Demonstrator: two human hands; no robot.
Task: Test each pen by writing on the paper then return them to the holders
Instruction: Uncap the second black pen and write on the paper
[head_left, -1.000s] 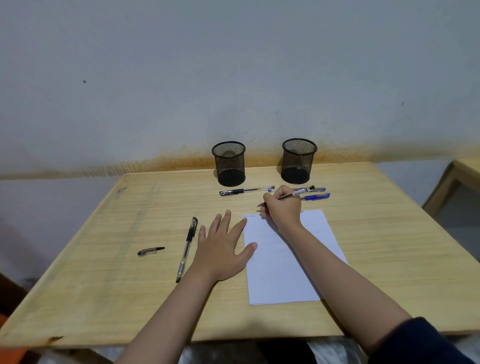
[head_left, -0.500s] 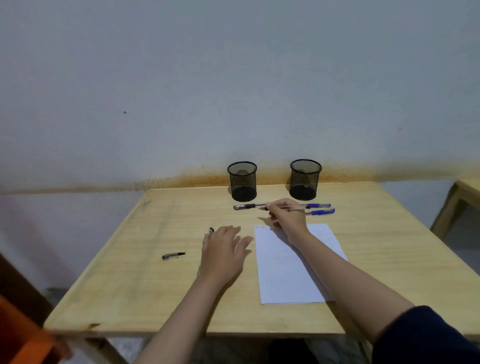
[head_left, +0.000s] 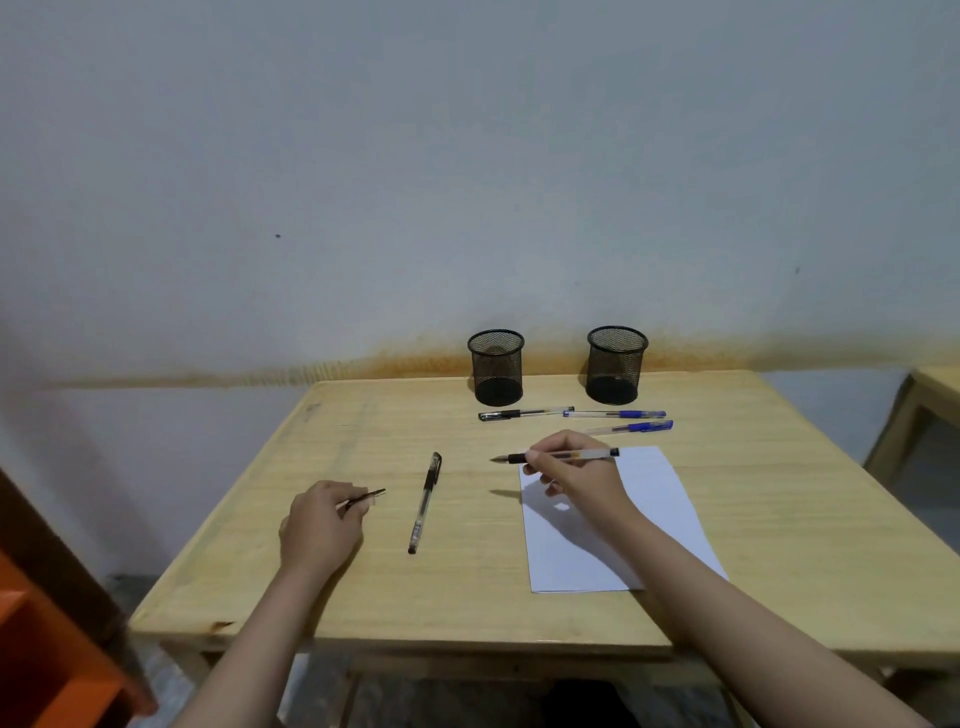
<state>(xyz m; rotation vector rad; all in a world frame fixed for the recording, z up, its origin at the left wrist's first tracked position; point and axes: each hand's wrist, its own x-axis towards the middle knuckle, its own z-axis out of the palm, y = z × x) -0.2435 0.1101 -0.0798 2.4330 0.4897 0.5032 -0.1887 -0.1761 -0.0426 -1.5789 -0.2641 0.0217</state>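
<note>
Now you are pinching the small black pen cap in your left hand while your right hand is holding the uncapped clear-barrelled black pen above the white paper sheet, so be bringing tip and cap together straight, pushing gently.

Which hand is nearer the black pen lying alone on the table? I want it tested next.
Left. The left hand, holding a pen cap, sits just left of the black pen; the right hand is farther right, over the paper.
</note>
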